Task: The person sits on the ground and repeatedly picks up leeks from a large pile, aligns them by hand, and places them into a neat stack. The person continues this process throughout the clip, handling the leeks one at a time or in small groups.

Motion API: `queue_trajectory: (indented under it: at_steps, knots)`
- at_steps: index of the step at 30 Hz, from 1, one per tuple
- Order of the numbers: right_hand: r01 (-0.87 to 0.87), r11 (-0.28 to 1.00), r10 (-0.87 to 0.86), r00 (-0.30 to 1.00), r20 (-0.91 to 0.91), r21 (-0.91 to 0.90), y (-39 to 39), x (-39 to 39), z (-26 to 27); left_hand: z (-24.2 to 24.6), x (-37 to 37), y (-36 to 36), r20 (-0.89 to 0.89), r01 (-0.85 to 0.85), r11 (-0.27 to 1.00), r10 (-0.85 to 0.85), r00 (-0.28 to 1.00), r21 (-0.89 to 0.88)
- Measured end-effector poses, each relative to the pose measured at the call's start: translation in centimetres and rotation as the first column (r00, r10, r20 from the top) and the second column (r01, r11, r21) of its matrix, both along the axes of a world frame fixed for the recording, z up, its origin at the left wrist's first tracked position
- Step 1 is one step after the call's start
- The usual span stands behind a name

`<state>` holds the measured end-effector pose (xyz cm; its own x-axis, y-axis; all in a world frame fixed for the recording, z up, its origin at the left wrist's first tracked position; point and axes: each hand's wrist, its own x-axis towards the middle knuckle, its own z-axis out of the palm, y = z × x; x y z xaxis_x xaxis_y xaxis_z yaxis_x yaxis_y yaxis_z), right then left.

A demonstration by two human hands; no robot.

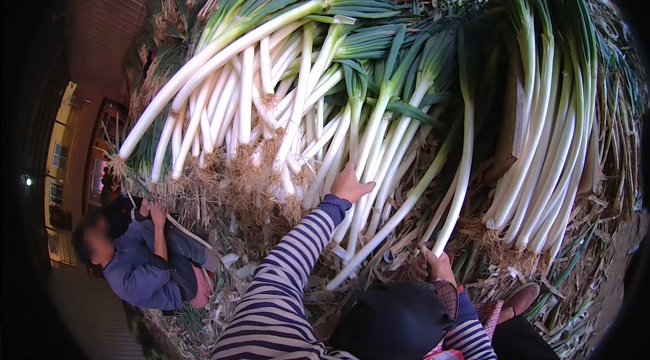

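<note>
My right hand, low in the middle, is closed around the lower end of a long green onion, whose white stalk rises to dark green leaves. Farther up and to the left, my left hand lies against the white stalks of more green onions. Its thumb points right across a stalk; the fingers are partly hidden, so its grip is unclear. Left of it spreads a large heap of green onions with tangled brown roots. Another loose green onion slants between my hands.
Green onions lean in a bunch at the right beside a wooden board. A dark rounded shape covers the bottom middle. Another person sits at the left, holding a stalk. Dry husks litter the ground.
</note>
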<state>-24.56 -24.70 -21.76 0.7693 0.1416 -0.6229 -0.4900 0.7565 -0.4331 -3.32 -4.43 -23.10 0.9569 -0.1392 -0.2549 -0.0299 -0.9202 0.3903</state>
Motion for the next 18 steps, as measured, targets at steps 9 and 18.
queue_trajectory:
  at_steps: [9,18]
  knots:
    - [-0.370,0.890,0.431,0.875,0.223,-0.266,0.4,3.4,1.1,1.0,0.5,-7.1,0.014,0.103,0.921,-0.105,0.994,-0.375]
    - [-0.289,0.923,0.262,0.955,0.136,0.254,3.5,3.8,-0.1,4.2,6.0,-9.5,-0.361,-0.208,0.672,-0.094,0.928,-0.711]
